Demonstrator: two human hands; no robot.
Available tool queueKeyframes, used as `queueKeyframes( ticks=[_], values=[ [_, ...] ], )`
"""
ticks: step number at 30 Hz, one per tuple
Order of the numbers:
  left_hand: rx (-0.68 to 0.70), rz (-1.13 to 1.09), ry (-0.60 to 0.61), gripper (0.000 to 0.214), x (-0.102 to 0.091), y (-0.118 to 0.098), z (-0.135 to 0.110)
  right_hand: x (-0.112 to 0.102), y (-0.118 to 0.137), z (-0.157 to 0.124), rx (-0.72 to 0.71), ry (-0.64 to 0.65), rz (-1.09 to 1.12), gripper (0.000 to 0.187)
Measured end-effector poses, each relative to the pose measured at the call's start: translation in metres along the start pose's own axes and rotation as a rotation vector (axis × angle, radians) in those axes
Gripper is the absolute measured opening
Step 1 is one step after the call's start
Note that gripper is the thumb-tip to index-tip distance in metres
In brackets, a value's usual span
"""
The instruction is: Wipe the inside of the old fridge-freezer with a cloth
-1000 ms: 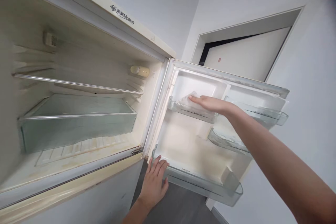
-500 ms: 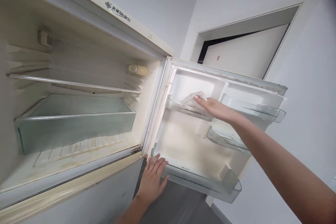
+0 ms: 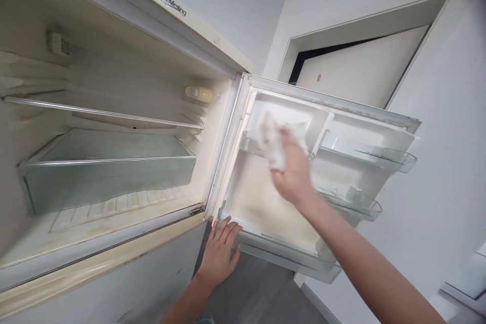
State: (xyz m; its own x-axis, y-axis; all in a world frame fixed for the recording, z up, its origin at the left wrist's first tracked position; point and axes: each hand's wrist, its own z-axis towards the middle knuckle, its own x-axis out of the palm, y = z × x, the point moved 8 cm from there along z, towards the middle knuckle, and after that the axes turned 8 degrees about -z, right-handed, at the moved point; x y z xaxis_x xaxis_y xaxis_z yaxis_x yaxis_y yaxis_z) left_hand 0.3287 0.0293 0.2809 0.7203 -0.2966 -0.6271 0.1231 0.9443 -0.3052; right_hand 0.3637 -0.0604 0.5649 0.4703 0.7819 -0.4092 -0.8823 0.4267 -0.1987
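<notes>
While left grip rests, right reaches.

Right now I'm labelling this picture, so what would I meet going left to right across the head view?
Small vented box → Meiling logo → left hand → white cloth in the right hand → upper right door shelf.
</notes>
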Motion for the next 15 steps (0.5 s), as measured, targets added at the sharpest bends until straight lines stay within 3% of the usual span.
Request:
queueKeyframes(
  ticks=[2, 5, 10, 15],
  values=[
    [-0.019, -0.044, -0.010, 0.047, -0.004, 0.000, 0.002, 0.035, 0.031, -0.006, -0.233, 0.150, -0.181, 0.059],
    [-0.021, -0.070, -0.032, 0.053, -0.009, 0.001, 0.002, 0.056, 0.041, -0.009, -0.323, 0.194, -0.380, 0.070],
    [0.011, -0.024, -0.037, 0.057, -0.013, 0.002, 0.000, 0.041, 0.025, -0.021, -0.404, 0.220, -0.471, 0.073],
    [0.038, 0.020, -0.039, 0.056, -0.012, 0.003, -0.002, 0.011, -0.006, -0.036, -0.348, 0.218, -0.452, 0.066]
  ],
)
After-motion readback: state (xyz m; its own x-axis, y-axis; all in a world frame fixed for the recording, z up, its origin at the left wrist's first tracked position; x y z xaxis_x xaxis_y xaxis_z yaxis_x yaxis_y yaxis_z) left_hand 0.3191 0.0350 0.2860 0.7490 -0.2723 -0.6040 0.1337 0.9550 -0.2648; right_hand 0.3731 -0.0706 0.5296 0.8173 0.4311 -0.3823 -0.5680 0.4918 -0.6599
